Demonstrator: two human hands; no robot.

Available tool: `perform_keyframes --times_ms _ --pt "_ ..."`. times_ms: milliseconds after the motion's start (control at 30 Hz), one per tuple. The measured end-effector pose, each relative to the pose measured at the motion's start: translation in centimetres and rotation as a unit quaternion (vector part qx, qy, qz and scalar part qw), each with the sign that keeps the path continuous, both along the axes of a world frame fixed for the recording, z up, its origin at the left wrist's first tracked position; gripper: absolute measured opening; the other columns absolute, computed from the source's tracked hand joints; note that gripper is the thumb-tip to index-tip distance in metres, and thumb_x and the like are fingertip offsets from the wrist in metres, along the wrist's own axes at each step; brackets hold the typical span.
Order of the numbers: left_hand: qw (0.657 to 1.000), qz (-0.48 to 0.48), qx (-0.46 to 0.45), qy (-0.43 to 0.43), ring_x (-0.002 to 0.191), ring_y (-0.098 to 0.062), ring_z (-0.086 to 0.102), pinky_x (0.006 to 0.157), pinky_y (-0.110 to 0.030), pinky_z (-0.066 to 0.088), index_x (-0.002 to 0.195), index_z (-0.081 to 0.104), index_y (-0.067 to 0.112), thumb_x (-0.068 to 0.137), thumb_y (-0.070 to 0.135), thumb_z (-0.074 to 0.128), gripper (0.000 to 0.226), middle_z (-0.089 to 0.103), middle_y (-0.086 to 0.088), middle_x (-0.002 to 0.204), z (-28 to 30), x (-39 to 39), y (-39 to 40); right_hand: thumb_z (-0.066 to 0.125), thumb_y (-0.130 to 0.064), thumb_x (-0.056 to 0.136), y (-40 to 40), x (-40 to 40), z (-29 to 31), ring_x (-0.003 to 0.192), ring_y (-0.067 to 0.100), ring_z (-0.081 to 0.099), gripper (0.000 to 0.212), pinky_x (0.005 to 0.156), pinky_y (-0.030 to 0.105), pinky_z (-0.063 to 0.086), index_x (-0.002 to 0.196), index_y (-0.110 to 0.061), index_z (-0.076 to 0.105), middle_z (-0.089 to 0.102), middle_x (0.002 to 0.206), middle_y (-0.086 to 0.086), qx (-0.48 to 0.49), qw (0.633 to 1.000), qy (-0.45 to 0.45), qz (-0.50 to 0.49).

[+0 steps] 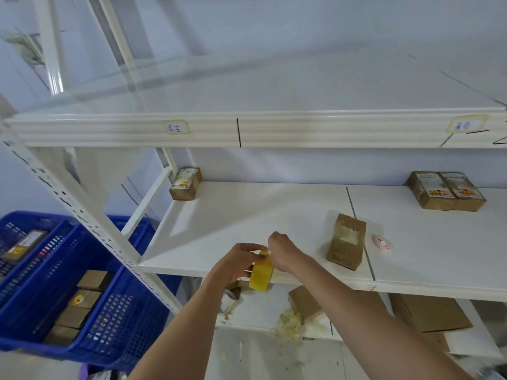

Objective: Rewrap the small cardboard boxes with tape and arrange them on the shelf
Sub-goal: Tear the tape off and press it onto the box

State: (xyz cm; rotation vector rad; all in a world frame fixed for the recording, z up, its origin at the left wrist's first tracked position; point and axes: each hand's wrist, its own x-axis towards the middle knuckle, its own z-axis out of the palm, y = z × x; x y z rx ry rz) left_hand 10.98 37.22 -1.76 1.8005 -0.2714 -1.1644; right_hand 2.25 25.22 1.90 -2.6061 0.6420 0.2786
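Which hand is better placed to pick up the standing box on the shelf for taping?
Probably the right hand. It is nearer to the standing box and only pinches the tape end, while the left hand grips the tape roll and is farther away.

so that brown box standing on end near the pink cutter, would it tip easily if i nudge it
Probably yes. The brown box stands on a narrow end, taller than its base, so a push near the top would likely topple it. It looks like small plain cardboard, so probably light and apt to slide on the smooth white shelf. The pink cutter lies close beside it.
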Motion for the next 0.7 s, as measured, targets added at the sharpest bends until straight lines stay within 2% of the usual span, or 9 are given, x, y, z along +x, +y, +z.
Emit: perform_keyframes --times_ms 133,200,267,300,367,467,533,633,700 --pt "1.000 -0.010 0.020 -0.021 0.102 -0.036 0.071 0.093 -0.049 0.058 0.113 0.073 0.021 0.091 0.013 0.070 0.024 0.076 -0.015 0.105 -1.2 0.8 0.3 0.045 0.002 0.099 1.3 0.5 -0.8 0.115 0.035 0.059 0.022 0.092 0.036 0.048 0.118 0.006 0.055 0.057 0.124 0.023 0.018 1.000 -0.006 -0.019" --pt "0.999 -0.009 0.021 -0.028 0.102 -0.035 0.071 0.092 -0.049 0.058 0.116 0.073 0.017 0.091 0.015 0.071 0.025 0.076 -0.015 0.103 -1.5 1.1 0.8 0.050 -0.007 0.100 1.6 1.2 -1.3 0.102 0.035 0.063 0.011 0.081 0.036 0.049 0.095 -0.002 0.058 0.064 0.110 0.021 0.042 0.997 -0.028 -0.056" --pt "1.000 -0.002 0.005 -0.017 0.097 -0.033 0.073 0.089 -0.045 0.060 0.117 0.072 0.014 0.092 0.015 0.071 0.024 0.076 -0.015 0.105 -1.7 1.6 1.4 0.058 -0.019 0.099 1.5 2.0 -1.5 0.084 0.030 0.061 0.030 0.069 0.031 0.044 0.074 -0.002 0.057 0.067 0.087 0.017 0.065 0.995 -0.028 -0.075" --pt "1.000 0.001 -0.007 -0.006 0.094 -0.031 0.072 0.087 -0.043 0.060 0.118 0.070 0.012 0.093 0.014 0.071 0.026 0.075 -0.016 0.106 -1.8 1.8 1.7 0.063 -0.021 0.096 1.4 2.3 -1.4 0.083 0.027 0.061 0.028 0.070 0.031 0.045 0.078 0.001 0.063 0.068 0.087 0.016 0.075 0.993 -0.032 -0.080" --pt "1.000 0.006 -0.022 0.015 0.093 -0.032 0.073 0.087 -0.044 0.060 0.122 0.068 0.009 0.091 0.015 0.074 0.033 0.075 -0.017 0.107 -2.1 2.3 2.2 0.070 -0.013 0.090 1.6 2.8 -1.1 0.097 0.024 0.065 0.013 0.080 0.028 0.049 0.095 -0.002 0.071 0.070 0.104 0.012 0.079 0.993 -0.036 -0.082" --pt "0.998 -0.006 -0.038 0.039 0.091 -0.031 0.074 0.085 -0.046 0.061 0.125 0.066 0.009 0.088 0.014 0.077 0.038 0.077 -0.013 0.098 -2.3 3.0 3.1 0.072 -0.005 0.086 1.7 3.7 -1.3 0.109 0.024 0.064 0.016 0.088 0.026 0.050 0.102 -0.003 0.074 0.069 0.114 0.010 0.084 0.991 -0.038 -0.099" --pt "0.997 -0.026 -0.049 0.062 0.083 -0.028 0.071 0.082 -0.043 0.060 0.121 0.066 0.010 0.087 0.006 0.076 0.035 0.074 -0.011 0.090 -2.4 3.6 3.9 0.075 -0.007 0.086 2.0 4.0 -1.2 0.115 0.025 0.062 0.025 0.090 0.025 0.049 0.110 -0.003 0.071 0.066 0.122 0.011 0.082 0.990 -0.033 -0.106" --pt "0.994 -0.062 -0.039 0.082 0.094 -0.031 0.071 0.094 -0.045 0.057 0.116 0.068 0.013 0.084 0.003 0.078 0.035 0.074 -0.017 0.103 -2.7 4.2 4.8 0.081 -0.017 0.083 2.1 4.4 -1.1 0.128 0.025 0.054 0.054 0.100 0.026 0.045 0.132 -0.005 0.060 0.056 0.136 0.009 0.100 0.990 0.001 -0.097" --pt "0.993 -0.062 -0.028 0.098 0.095 -0.032 0.072 0.096 -0.046 0.056 0.122 0.067 0.012 0.082 0.005 0.080 0.042 0.075 -0.018 0.105 -3.1 4.4 5.2 0.080 -0.012 0.083 2.4 4.7 -1.2 0.119 0.023 0.062 0.036 0.089 0.024 0.049 0.117 -0.004 0.072 0.068 0.123 0.008 0.103 0.990 0.019 -0.099"
